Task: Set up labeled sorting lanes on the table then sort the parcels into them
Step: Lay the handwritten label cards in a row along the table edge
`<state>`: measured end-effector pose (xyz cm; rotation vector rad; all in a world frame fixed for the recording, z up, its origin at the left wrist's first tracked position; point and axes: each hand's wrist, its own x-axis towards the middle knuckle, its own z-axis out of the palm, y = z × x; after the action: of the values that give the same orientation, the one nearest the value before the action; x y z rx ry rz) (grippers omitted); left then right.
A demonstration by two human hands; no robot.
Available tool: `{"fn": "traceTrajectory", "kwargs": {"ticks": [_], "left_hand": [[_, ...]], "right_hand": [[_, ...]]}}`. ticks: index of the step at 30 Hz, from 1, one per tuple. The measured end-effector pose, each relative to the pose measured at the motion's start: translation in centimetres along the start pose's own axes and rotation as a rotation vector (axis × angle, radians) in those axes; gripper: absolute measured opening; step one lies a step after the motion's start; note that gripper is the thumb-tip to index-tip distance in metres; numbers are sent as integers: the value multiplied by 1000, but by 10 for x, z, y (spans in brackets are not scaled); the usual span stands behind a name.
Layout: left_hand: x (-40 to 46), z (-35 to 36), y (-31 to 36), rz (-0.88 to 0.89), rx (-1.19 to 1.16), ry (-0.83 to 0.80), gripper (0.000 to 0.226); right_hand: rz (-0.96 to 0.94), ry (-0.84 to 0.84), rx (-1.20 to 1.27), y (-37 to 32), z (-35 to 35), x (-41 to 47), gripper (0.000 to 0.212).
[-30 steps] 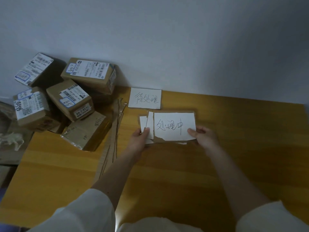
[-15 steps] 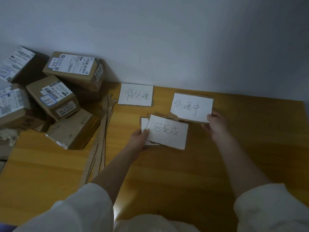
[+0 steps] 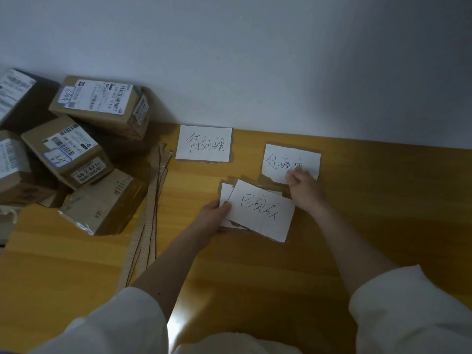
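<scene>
The left hand (image 3: 213, 215) grips a small stack of label cards (image 3: 260, 210) at the middle of the yellow wooden table (image 3: 383, 213), thumb on top and fingers curled under the stack's left edge. The top card bears handwritten characters and lies tilted, its right end lower. The right hand (image 3: 305, 190) rests on the near right corner of a second label card (image 3: 290, 162), which lies flat on the table at about one o'clock from the stack; its fingers (image 3: 293, 176) are bent down onto the paper, but I cannot tell whether they pinch the edge or merely press it. A third label card (image 3: 204, 143) lies flat at eleven o'clock from the stack, close to the wall (image 3: 255, 60) and apart from both hands.

At nine to ten o'clock, in the table's far left corner, sits a heap of brown parcels (image 3: 84, 154) with printed shipping labels, piled against each other and the wall. Long thin cardboard strips (image 3: 150, 213) lie between the heap and the cards, running toward the near edge. White sleeves (image 3: 408, 310) cover both upper arms.
</scene>
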<state>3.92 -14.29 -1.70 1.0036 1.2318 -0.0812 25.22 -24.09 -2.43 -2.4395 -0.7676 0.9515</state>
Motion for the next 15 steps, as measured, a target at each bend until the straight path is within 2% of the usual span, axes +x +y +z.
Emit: {"fn": "traceTrajectory", "kwargs": {"ticks": [5, 15], "left_hand": [[1, -5, 0, -9, -6, 1, 29], [9, -11, 0, -18, -55, 17, 35]], "right_hand": [[-57, -106, 3, -24, 5, 5, 47], [-36, -122, 16, -33, 5, 34, 53]]}}
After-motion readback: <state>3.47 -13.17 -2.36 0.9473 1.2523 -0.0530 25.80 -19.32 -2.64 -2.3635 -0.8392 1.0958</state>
